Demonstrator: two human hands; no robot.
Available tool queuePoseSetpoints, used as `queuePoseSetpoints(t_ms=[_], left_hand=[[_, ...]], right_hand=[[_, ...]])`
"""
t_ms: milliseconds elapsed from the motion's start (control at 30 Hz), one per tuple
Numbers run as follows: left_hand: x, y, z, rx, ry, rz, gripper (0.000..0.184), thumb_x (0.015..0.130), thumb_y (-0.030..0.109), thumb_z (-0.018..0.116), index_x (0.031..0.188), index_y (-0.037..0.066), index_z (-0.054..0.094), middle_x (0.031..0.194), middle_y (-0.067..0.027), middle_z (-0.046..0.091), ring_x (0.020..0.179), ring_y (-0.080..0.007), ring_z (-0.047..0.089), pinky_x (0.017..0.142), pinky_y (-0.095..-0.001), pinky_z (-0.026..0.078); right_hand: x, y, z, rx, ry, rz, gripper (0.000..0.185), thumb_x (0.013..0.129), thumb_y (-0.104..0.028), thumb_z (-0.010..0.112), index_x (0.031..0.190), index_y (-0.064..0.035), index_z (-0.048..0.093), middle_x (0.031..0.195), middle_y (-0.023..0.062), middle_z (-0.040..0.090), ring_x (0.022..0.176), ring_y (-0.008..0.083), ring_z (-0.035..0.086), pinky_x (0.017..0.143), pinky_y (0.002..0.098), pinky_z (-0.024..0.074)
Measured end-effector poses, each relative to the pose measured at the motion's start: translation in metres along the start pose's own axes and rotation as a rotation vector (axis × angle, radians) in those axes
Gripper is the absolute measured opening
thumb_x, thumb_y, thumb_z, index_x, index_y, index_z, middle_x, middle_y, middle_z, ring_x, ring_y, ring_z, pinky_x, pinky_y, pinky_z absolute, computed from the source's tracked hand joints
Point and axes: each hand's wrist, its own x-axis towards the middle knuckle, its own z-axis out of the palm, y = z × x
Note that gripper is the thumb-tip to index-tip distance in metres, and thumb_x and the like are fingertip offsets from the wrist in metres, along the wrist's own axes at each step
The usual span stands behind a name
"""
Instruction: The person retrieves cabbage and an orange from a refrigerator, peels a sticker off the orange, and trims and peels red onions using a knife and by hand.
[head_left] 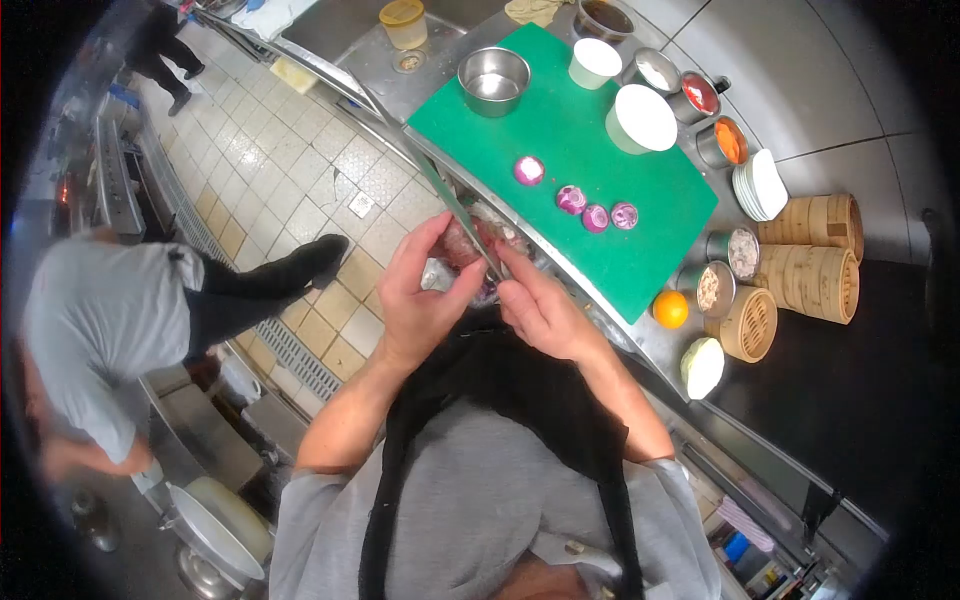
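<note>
My right hand (540,305) is wrapped round the handle end of a knife (447,198), whose blade points up and away to the left. Beside the blade, my left hand (425,290) has its thumb and fingers spread in a curve. Whether it touches the blade I cannot tell. Beneath both hands is a bin-like opening with reddish and silvery scraps (462,245), partly hidden by the hands. On the green cutting board (470,130) to the right lie several cut red onion pieces (570,200).
A metal pot (494,82) and white bowls (641,120) stand on the board. Ingredient tins (722,142), an orange (670,309), a cabbage (702,367) and bamboo steamers (805,285) line the counter's right. A co-worker (110,330) bends at the left; another person's legs (165,70) show at upper left.
</note>
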Motion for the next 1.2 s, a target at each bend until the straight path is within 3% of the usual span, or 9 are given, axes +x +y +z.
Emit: queuePoseSetpoints(t_ms=[167, 233, 300, 500, 567, 633, 767, 1033, 1200], left_hand=[[-0.001, -0.001, -0.003, 0.154, -0.030, 0.097, 0.051, 0.080, 0.000, 0.078, 0.126, -0.009, 0.057, 0.107, -0.0100, 0.069, 0.091, -0.0147, 0.066, 0.081, -0.0293, 0.055], [0.000, 0.008, -0.005, -0.286, -0.046, -0.512, 0.048, 0.083, 0.000, 0.076, 0.126, -0.009, 0.057, 0.107, -0.0113, 0.069, 0.093, -0.0169, 0.067, 0.082, -0.0295, 0.056], [0.002, 0.009, -0.006, -0.563, -0.012, -0.670, 0.045, 0.085, 0.000, 0.074, 0.126, -0.010, 0.057, 0.107, -0.0121, 0.068, 0.096, -0.0184, 0.067, 0.083, -0.0298, 0.056], [-0.007, 0.005, -0.006, 0.305, -0.111, 0.273, 0.054, 0.073, 0.002, 0.085, 0.120, -0.006, 0.060, 0.112, -0.0159, 0.068, 0.102, -0.0165, 0.067, 0.085, -0.0332, 0.056], [-0.007, 0.003, -0.007, 0.224, -0.126, 0.169, 0.053, 0.076, -0.001, 0.081, 0.124, -0.005, 0.059, 0.115, -0.0141, 0.067, 0.101, -0.0173, 0.066, 0.085, -0.0335, 0.056], [-0.001, 0.001, -0.010, -0.670, -0.131, -0.567, 0.052, 0.083, -0.002, 0.075, 0.131, -0.003, 0.057, 0.116, -0.0103, 0.067, 0.100, -0.0185, 0.067, 0.086, -0.0336, 0.055], [0.000, -0.024, -0.024, -1.047, -0.314, -0.664, 0.056, 0.094, 0.010, 0.068, 0.144, 0.001, 0.046, 0.129, -0.0084, 0.061, 0.111, -0.0168, 0.062, 0.091, -0.0318, 0.053], [0.001, -0.015, -0.025, -0.856, -0.194, -0.772, 0.057, 0.097, 0.016, 0.066, 0.147, 0.004, 0.043, 0.124, -0.0067, 0.063, 0.104, -0.0137, 0.064, 0.082, -0.0274, 0.054], [0.006, -0.030, -0.014, -0.577, -0.105, -0.752, 0.040, 0.094, 0.014, 0.069, 0.129, 0.002, 0.055, 0.116, -0.0089, 0.066, 0.094, -0.0150, 0.066, 0.073, -0.0254, 0.051]], right_hand=[[0.007, -0.010, -0.001, 0.220, -0.043, 0.012, 0.055, 0.105, -0.028, 0.047, 0.154, -0.0078, 0.030, 0.086, 0.0026, 0.054, 0.064, 0.0090, 0.051, 0.060, 0.0260, 0.0461], [0.007, -0.011, -0.002, 0.233, -0.071, 0.086, 0.054, 0.106, -0.029, 0.046, 0.154, -0.0093, 0.030, 0.085, 0.0007, 0.053, 0.062, 0.0083, 0.049, 0.058, 0.0251, 0.0446], [0.008, -0.011, 0.000, 0.263, -0.073, 0.047, 0.053, 0.106, -0.029, 0.046, 0.152, -0.0087, 0.031, 0.085, -0.0006, 0.051, 0.063, 0.0076, 0.049, 0.057, 0.0245, 0.0440], [0.010, 0.000, 0.006, 0.336, -0.024, -0.017, 0.050, 0.106, -0.033, 0.045, 0.148, -0.0083, 0.036, 0.072, -0.0014, 0.049, 0.056, 0.0067, 0.046, 0.050, 0.0220, 0.0399], [0.010, 0.009, 0.006, 0.496, -0.043, 0.038, 0.050, 0.107, -0.037, 0.043, 0.147, -0.0089, 0.036, 0.066, -0.0013, 0.045, 0.048, 0.0068, 0.041, 0.043, 0.0224, 0.0346], [0.009, 0.011, 0.007, 0.639, -0.042, 0.047, 0.050, 0.107, -0.039, 0.043, 0.147, -0.0089, 0.036, 0.063, -0.0015, 0.043, 0.045, 0.0066, 0.038, 0.040, 0.0227, 0.0319], [0.010, 0.017, 0.008, 0.756, -0.013, 0.076, 0.049, 0.106, -0.042, 0.043, 0.141, -0.0083, 0.039, 0.061, -0.0011, 0.040, 0.044, 0.0062, 0.036, 0.038, 0.0226, 0.0290], [0.010, 0.020, 0.018, 0.541, 0.101, 0.035, 0.049, 0.107, -0.036, 0.043, 0.142, -0.0020, 0.037, 0.064, 0.0001, 0.043, 0.043, 0.0077, 0.039, 0.040, 0.0225, 0.0336], [0.013, 0.019, 0.027, 0.460, 0.055, 0.072, 0.049, 0.107, -0.035, 0.043, 0.141, -0.0007, 0.039, 0.063, -0.0004, 0.045, 0.044, 0.0078, 0.041, 0.041, 0.0222, 0.0345]])
